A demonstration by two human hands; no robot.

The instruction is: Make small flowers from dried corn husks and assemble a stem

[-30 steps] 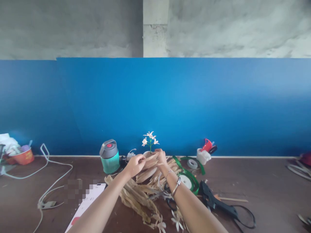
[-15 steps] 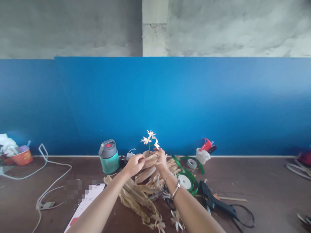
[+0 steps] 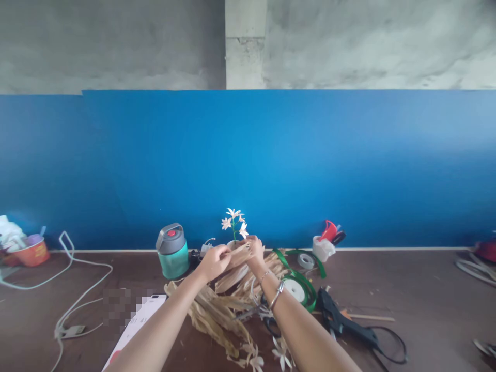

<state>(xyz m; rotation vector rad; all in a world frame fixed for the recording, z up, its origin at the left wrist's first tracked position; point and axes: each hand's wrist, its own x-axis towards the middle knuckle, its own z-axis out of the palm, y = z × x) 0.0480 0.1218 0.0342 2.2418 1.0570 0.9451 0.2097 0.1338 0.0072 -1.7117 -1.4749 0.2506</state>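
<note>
Between my two hands stretches a pale dried corn husk. My left hand pinches its left end, fingers closed. The other end is gripped in my right hand, which wears a bracelet and a silver bangle at the wrist. Just behind the husk stands a small pot, mostly hidden, with a green-stemmed spray of white flowers upright in it. More dried husks lie in a pile beneath my forearms. Loose white flowers rest near the front edge of the view.
A teal jar stands to the left, near a phone and a white cable. At right are a green ribbon spool, a tape roll, a black glue gun and a white cup. Scissors lie partly under my right arm.
The white flower spray has shifted slightly left in view. My hands keep hold of the husk in nearly the same place, the right one turned a little.
</note>
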